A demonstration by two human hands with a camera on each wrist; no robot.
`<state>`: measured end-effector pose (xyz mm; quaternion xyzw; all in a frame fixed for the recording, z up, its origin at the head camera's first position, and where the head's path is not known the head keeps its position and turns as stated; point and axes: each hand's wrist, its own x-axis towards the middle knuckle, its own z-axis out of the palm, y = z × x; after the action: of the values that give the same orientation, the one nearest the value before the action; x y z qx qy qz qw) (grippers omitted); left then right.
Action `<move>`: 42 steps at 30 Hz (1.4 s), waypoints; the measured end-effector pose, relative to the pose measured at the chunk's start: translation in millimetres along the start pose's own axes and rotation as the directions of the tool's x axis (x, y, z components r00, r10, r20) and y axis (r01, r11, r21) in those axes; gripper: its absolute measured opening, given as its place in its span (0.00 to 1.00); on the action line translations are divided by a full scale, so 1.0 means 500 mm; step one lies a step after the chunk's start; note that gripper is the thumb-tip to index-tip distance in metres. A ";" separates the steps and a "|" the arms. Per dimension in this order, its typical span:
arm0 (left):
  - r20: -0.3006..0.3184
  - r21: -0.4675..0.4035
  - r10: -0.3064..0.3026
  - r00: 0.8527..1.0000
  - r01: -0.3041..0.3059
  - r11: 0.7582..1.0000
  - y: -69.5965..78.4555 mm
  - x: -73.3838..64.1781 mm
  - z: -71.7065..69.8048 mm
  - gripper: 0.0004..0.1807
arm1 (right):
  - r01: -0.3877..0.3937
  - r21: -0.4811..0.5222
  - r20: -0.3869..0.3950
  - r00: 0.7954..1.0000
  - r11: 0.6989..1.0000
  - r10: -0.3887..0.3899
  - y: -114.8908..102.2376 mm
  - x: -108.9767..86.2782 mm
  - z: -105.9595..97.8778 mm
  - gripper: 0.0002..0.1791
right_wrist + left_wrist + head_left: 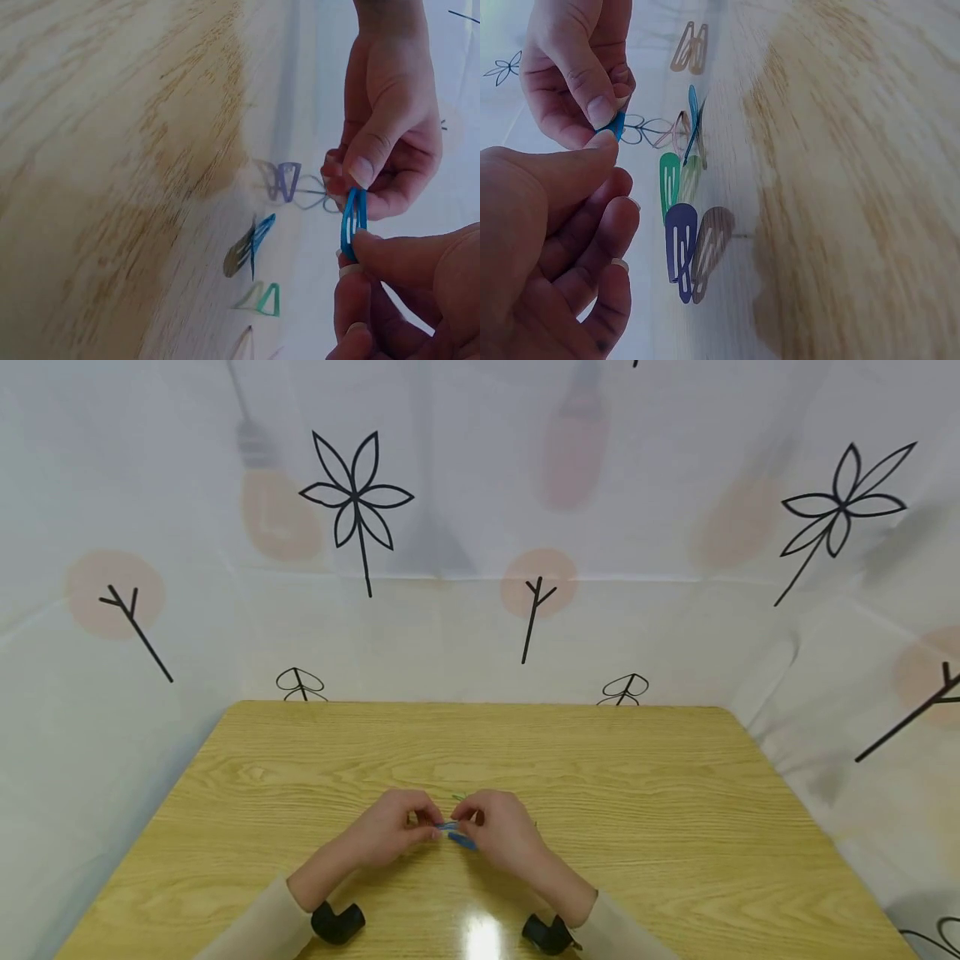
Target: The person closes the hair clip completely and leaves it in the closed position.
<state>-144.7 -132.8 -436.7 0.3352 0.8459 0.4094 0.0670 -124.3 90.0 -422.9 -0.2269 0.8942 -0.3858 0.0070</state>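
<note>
Thumb and fingertips of the left hand (393,831) are pinching one end of a blue hair clip (348,223); just beneath that hair clip, a second blue clip (462,841) is lying on the wooden table (637,777); right of the hair clip, the right hand (506,829) is pinching its other end. Both are apparently flexing the clip, the next move likely calling for steady, opposed pressure.

white glare (482,937) burns on the wooden table (637,793) up front, while both wrist views look dimmer.
</note>
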 end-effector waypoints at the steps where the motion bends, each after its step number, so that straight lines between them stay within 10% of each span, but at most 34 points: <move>1: 0.000 0.000 0.000 1.000 0.000 1.000 0.002 0.000 0.000 0.03 | 0.005 0.004 -0.003 1.000 1.000 -0.005 0.000 0.000 0.000 0.04; 42: -0.006 -0.105 0.059 0.998 -0.059 0.993 -0.001 -0.014 0.000 0.01 | 0.065 0.172 0.099 0.992 0.983 -0.083 0.000 -0.020 0.001 0.06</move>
<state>-139.7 -137.3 -438.4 0.3554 0.8131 0.4555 0.0712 -115.0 93.7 -424.9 -0.2788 0.8478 -0.4473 0.0593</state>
